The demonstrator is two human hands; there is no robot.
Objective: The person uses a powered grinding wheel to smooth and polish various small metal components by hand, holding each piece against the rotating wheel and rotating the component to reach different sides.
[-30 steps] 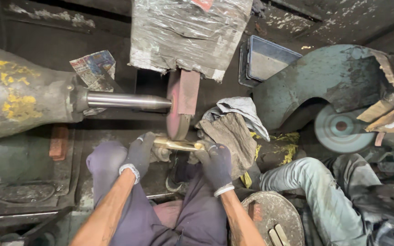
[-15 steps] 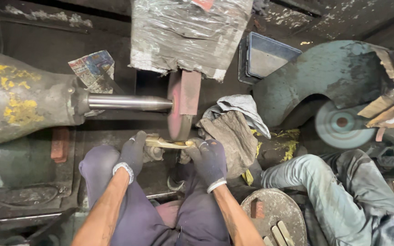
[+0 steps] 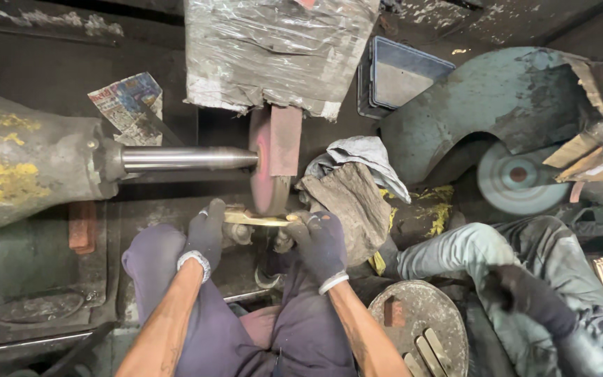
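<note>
Shifted little since the earlier frames: both gloved hands hold the same spot under the wheel, with the brass strip moved only slightly along it and the co-worker's leg at lower right drawn in closer.

Far left: big grey motor housing [image 3: 22, 164] with yellow flecks, steel shaft [image 3: 186, 158] running right from it to the pink wheel [image 3: 273, 167]. Torn scrap of printed paper [image 3: 125, 98] lying behind the shaft.

Left hand [image 3: 205, 234], dark glove, fingers curled and pinching the left end of the brass strip [image 3: 256, 219]. Strip lying level, touching the lower rim of the wheel, right end pinched by the curled fingers of the right hand [image 3: 321, 244]. Plastic-wrapped hood [image 3: 280, 49] over the wheel above.

Judged good practice: keep the strip level, press evenly from both ends, hold fingertips well back from the rim, slide sideways rather than push harder.

Room tight. Shaft close above the left hand; crumpled rags [image 3: 354, 188] touching or just beside the right glove, loose enough to snag near the wheel. Own knees directly below, so little space to pull back. Further right: blue tray [image 3: 399, 77], green metal guard [image 3: 497, 105], grey disc [image 3: 518, 178], round rusty plate [image 3: 420, 324], and another person's trouser leg [image 3: 469, 255] near the right elbow. Freest movement seemingly sideways along the strip's length.
</note>
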